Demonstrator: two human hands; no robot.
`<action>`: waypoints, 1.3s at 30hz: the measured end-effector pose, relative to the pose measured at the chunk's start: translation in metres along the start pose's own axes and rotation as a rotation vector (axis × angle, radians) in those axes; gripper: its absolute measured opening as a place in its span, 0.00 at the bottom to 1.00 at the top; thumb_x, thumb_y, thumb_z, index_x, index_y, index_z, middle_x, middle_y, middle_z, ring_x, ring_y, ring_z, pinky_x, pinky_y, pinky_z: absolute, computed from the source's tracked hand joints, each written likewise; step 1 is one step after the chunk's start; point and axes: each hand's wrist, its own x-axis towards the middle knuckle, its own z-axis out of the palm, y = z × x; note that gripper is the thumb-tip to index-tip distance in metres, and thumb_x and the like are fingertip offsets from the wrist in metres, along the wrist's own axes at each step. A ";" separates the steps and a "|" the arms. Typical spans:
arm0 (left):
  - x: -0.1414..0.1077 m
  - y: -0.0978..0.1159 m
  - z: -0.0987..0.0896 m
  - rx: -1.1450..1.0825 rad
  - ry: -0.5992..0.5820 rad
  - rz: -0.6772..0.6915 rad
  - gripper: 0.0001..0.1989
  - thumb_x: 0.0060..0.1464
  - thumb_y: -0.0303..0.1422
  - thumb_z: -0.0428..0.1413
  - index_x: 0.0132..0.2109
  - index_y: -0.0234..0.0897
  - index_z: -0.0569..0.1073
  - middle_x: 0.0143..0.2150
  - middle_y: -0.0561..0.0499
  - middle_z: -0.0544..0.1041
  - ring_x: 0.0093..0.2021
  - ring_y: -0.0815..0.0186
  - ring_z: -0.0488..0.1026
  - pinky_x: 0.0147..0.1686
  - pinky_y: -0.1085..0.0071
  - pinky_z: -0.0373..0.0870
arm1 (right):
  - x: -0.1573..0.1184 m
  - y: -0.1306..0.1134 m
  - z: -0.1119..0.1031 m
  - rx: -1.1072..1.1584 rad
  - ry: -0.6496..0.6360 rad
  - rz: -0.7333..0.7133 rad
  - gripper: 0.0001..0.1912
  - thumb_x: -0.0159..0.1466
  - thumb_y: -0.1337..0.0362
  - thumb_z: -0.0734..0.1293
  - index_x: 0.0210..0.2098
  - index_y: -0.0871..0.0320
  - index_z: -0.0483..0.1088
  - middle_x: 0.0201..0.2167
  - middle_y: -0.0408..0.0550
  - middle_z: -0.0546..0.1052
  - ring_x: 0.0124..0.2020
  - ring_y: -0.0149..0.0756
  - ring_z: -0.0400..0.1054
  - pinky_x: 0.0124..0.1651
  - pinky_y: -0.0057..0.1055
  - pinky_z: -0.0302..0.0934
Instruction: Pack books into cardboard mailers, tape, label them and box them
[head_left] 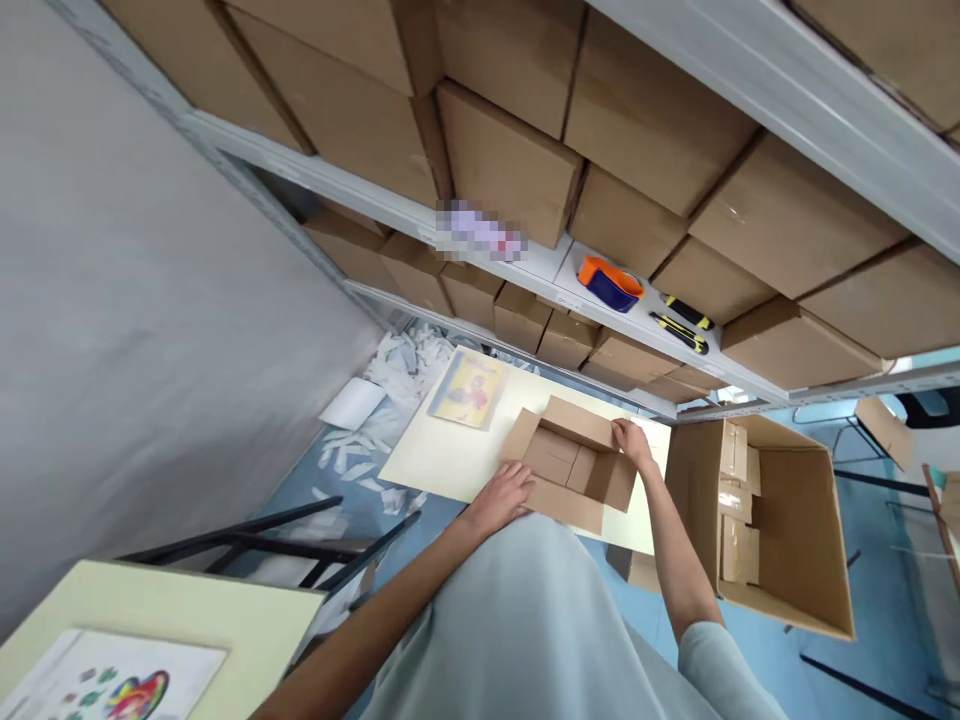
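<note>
A small cardboard box point(570, 460) stands upright on the pale yellow table point(420, 455), its flaps folded outward and its inside showing bare. My right hand point(634, 440) pinches the far right corner, where two flaps meet. At the near left corner, my left hand point(506, 495) is curled over the flap edge, its thumb partly hidden. Left of the box lies a thin yellow booklet point(469, 388) with a colourful picture, apart from both hands.
A large open carton point(795, 520) holding small boxes stands right of the table. Shelves ahead carry stacked cartons point(502, 150), an orange and blue tape roll or band point(611, 284) and box cutters point(679, 332). Paper scraps point(397, 370) cover the floor at left. Another table point(255, 610) is at lower left.
</note>
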 end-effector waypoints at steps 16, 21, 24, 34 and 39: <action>-0.014 -0.217 -0.062 -0.141 0.319 -0.861 0.20 0.66 0.36 0.54 0.59 0.28 0.75 0.56 0.30 0.79 0.59 0.41 0.74 0.62 0.50 0.68 | 0.048 -0.291 0.074 0.175 -0.147 -0.238 0.23 0.76 0.53 0.61 0.64 0.56 0.73 0.63 0.58 0.80 0.60 0.50 0.77 0.64 0.44 0.69; 0.001 -0.264 -0.048 -0.125 0.095 -0.957 0.23 0.67 0.36 0.52 0.60 0.23 0.73 0.58 0.25 0.78 0.60 0.41 0.74 0.62 0.53 0.67 | 0.084 -0.335 0.146 -0.058 -0.520 -0.113 0.27 0.76 0.58 0.61 0.71 0.63 0.64 0.71 0.65 0.70 0.68 0.54 0.71 0.70 0.46 0.63; 0.008 -0.275 -0.041 -0.179 0.042 -1.011 0.22 0.68 0.36 0.51 0.59 0.22 0.74 0.56 0.24 0.80 0.58 0.42 0.77 0.60 0.54 0.69 | 0.086 -0.336 0.171 -0.096 -0.610 -0.060 0.30 0.74 0.63 0.62 0.73 0.67 0.60 0.77 0.70 0.60 0.67 0.56 0.72 0.69 0.49 0.66; 0.019 -0.304 -0.057 -0.442 0.023 -1.123 0.12 0.64 0.40 0.54 0.39 0.36 0.77 0.40 0.40 0.84 0.48 0.51 0.82 0.43 0.65 0.72 | 0.082 -0.329 0.198 0.022 -0.599 0.029 0.35 0.70 0.66 0.65 0.74 0.66 0.59 0.81 0.68 0.50 0.74 0.58 0.63 0.74 0.52 0.61; 0.032 -0.276 -0.080 -0.499 0.112 -1.014 0.07 0.58 0.38 0.56 0.35 0.40 0.71 0.34 0.48 0.82 0.43 0.57 0.81 0.42 0.69 0.73 | 0.080 -0.329 0.180 0.152 -0.474 -0.069 0.28 0.68 0.66 0.65 0.67 0.62 0.67 0.66 0.65 0.76 0.66 0.58 0.72 0.66 0.52 0.69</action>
